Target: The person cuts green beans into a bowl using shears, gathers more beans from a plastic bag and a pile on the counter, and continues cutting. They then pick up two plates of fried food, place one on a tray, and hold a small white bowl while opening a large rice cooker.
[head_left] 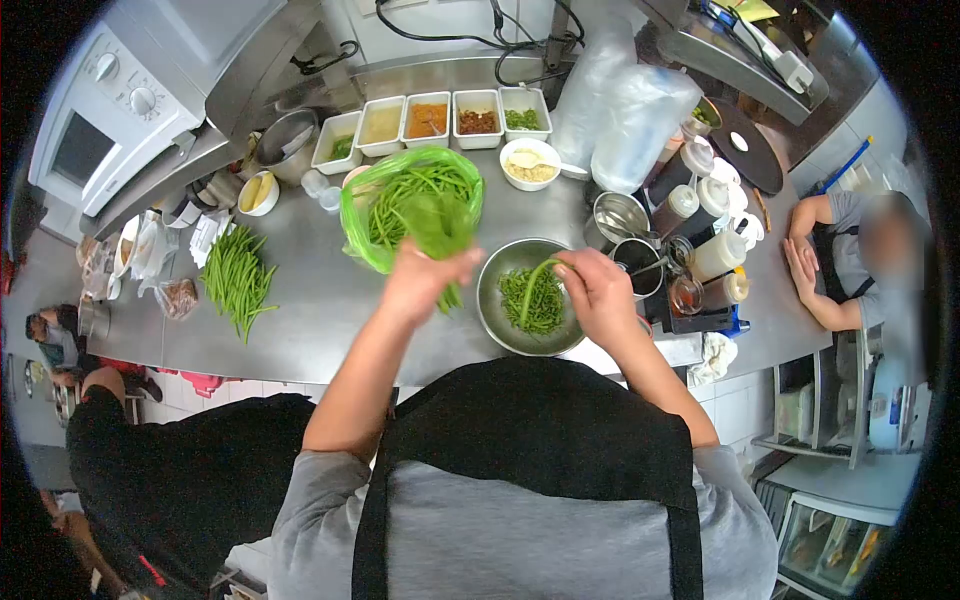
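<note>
Left fingers (454,264) curl, right fingers (571,268) pinch, forearms (358,375) extended.

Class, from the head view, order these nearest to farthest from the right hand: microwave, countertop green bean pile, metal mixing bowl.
1. Metal mixing bowl: just left of the right hand.
2. Countertop green bean pile: well to the left.
3. Microwave: upper left.

Through my remote view, I identify the site as a working kitchen of commercial type. Indicators: metal worktop (315,310) across the center; row of food tubs (479,142), upper center; squeeze bottles (718,256), right of center; white microwave (110,130) with dials, upper left; black apron (540,430), lower center.
</note>
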`<state>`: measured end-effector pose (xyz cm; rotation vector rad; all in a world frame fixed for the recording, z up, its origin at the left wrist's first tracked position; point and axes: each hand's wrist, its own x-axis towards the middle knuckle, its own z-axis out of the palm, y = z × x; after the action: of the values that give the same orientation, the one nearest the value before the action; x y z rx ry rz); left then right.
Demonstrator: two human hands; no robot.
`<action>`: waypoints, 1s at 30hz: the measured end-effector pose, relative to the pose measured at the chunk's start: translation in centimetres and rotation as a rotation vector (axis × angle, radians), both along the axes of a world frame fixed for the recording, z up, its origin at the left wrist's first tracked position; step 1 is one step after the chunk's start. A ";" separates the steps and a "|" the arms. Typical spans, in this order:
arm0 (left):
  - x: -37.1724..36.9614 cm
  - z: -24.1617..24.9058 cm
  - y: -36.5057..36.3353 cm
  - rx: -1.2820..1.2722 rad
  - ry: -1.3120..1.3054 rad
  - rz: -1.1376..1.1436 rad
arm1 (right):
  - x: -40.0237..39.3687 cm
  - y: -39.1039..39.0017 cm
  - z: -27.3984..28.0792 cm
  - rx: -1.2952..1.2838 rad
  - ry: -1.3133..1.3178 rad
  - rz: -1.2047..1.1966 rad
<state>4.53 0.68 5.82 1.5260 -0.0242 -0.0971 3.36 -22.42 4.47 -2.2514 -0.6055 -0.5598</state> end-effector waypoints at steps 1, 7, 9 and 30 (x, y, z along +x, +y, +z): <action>-0.2 -0.7 -0.9 -0.020 0.038 -0.082 | 0.0 0.2 0.5 -0.105 -0.074 0.025; -1.7 -2.9 -3.7 -0.242 0.159 -0.235 | -0.6 1.1 0.3 -0.136 0.005 -0.001; -1.8 -3.0 -3.4 -0.258 0.129 -0.192 | -0.8 1.2 -0.3 -0.103 -0.040 0.018; -2.3 -4.5 -3.9 -0.124 0.025 -0.086 | 0.4 0.8 -1.8 0.700 0.413 0.000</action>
<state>2.26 -3.24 1.27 1.4002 -0.0746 -0.1807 3.74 -21.64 2.65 -1.6249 -0.1552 -0.2335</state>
